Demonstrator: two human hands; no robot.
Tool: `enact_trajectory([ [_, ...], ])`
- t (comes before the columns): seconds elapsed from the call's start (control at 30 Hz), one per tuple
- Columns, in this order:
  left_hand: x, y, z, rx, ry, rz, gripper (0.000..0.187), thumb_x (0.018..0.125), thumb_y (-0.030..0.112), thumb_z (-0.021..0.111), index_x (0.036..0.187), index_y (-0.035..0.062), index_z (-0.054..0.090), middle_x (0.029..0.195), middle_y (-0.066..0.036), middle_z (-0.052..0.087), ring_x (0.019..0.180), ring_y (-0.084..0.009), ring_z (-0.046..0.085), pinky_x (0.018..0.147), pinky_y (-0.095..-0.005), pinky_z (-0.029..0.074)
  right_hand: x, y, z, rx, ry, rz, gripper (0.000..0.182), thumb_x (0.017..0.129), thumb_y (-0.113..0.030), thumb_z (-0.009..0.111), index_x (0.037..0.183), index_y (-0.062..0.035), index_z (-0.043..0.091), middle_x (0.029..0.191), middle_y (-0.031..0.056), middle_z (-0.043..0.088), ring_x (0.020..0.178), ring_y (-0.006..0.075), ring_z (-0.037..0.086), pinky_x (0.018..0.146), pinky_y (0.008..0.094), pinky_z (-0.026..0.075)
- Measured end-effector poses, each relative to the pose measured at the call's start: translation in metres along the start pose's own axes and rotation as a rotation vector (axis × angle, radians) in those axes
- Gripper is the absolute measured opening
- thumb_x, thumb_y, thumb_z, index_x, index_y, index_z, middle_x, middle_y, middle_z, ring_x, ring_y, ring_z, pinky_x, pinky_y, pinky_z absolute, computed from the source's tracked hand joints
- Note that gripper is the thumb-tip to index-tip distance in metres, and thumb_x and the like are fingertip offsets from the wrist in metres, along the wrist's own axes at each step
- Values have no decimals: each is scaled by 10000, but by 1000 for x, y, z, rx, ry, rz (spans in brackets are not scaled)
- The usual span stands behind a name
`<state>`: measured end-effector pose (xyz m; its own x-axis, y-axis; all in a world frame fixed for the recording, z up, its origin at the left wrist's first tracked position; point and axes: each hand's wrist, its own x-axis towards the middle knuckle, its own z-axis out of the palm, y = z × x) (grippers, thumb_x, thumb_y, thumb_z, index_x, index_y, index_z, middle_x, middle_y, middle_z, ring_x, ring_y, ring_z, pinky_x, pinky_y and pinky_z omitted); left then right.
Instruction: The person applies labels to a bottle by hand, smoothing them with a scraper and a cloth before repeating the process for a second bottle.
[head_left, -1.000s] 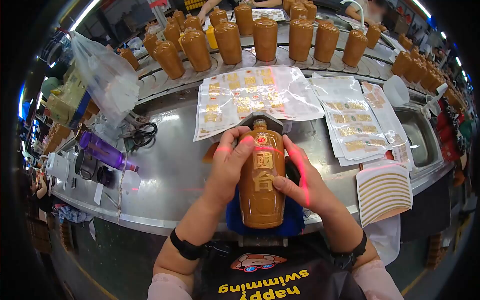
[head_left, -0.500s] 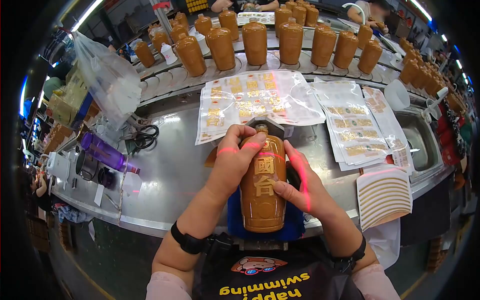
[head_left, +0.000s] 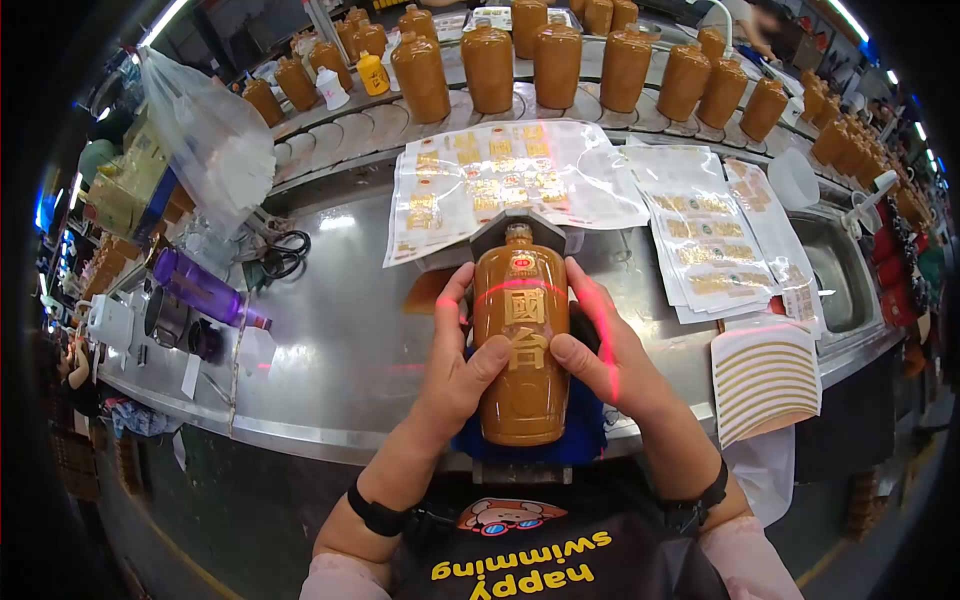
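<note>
A glossy brown bottle (head_left: 521,400) lies tilted back, its neck pointing away from me. On its front are gold characters (head_left: 525,325) with a small red emblem (head_left: 523,263) above them. My left hand (head_left: 455,365) wraps the bottle's left side, thumb on the front beside the lower character. From the right, my right hand (head_left: 615,355) grips it the same way. Behind the neck is a dark angular holder (head_left: 490,235), and a blue cloth (head_left: 588,440) shows under the base. A red light line crosses the bottle and the right hand.
Sticker sheets with gold characters (head_left: 510,180) lie beyond the bottle; more sheets (head_left: 705,235) lie to the right, near curved gold strips (head_left: 766,385) and a sink (head_left: 840,270). Brown bottles (head_left: 487,70) line the conveyor (head_left: 330,145). Scissors (head_left: 285,255) and a purple bottle (head_left: 200,285) sit left.
My left hand has moved from the emblem near the neck down to the bottle's left side. My right hand stays on its side. The conveyor bottles have shifted right, and a yellow bottle shows there.
</note>
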<state>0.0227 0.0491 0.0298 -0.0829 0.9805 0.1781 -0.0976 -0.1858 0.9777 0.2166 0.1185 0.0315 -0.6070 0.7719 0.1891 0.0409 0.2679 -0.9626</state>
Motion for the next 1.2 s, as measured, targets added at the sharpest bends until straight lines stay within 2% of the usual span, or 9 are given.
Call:
enact_trajectory([
  [0.03,-1,0,1,25,-1,7,865,911,402,650,1496,-8,162,1429,-184,345,1274,-236,416,1091,-364,318,-1,1,0,-21,2,-3,902,910,-455,642,1498,66,198,1501,278,268,1427,355,264,1153,425,254],
  [0.13,0,3,3,-31,10,-25,888,897,393,669,1499,-5,151,1423,-189,348,1278,-244,412,1088,-364,328,-1,1,-1,-90,-5,-24,887,931,-427,629,1517,49,165,1494,173,303,1301,259,435,1104,379,323],
  [0.23,0,-1,0,-105,8,-14,898,889,373,681,1499,-8,143,1412,-185,357,1273,-241,419,1074,-361,350,-1,7,0,-8,-4,12,877,935,-415,629,1519,45,164,1502,170,294,1311,260,431,1102,378,328],
  [0.43,0,2,4,-86,7,-22,874,883,329,691,1495,8,156,1389,-190,371,1268,-244,431,1057,-363,381,0,6,0,-41,-9,-20,873,938,-413,626,1520,44,163,1495,167,304,1311,258,432,1099,375,332],
  [0.53,0,0,3,-78,4,-27,874,877,317,699,1495,16,159,1386,-196,371,1269,-250,433,1058,-365,383,0,4,0,-18,-3,32,888,927,-420,639,1520,43,167,1492,170,307,1303,258,433,1099,375,330],
  [0.73,0,4,3,-52,10,-46,897,872,339,701,1498,7,150,1382,-194,377,1275,-253,430,1062,-370,378,0,5,-1,-123,-2,-11,924,897,-433,671,1522,35,177,1488,181,308,1304,262,426,1103,381,322],
  [0.83,0,-1,1,-29,5,-22,908,870,356,702,1497,1,150,1379,-188,388,1280,-253,424,1064,-371,373,0,-2,0,-51,7,-11,910,887,-430,674,1490,75,217,1485,294,292,1431,394,245,1153,437,244],
  [1.07,12,6,0,-184,43,-65,811,914,328,658,1482,-10,189,1399,-178,394,1268,-217,437,1050,-343,378,1,-2,1,-29,29,-10,915,885,-438,674,1487,82,221,1482,297,292,1429,410,240,1155,450,234],
  [1.2,20,6,1,-80,29,-38,769,933,301,640,1478,-12,197,1397,-172,397,1254,-210,452,1050,-334,385,1,-1,3,-71,35,-12,912,886,-439,673,1482,87,227,1479,300,295,1427,407,246,1154,446,241],
])
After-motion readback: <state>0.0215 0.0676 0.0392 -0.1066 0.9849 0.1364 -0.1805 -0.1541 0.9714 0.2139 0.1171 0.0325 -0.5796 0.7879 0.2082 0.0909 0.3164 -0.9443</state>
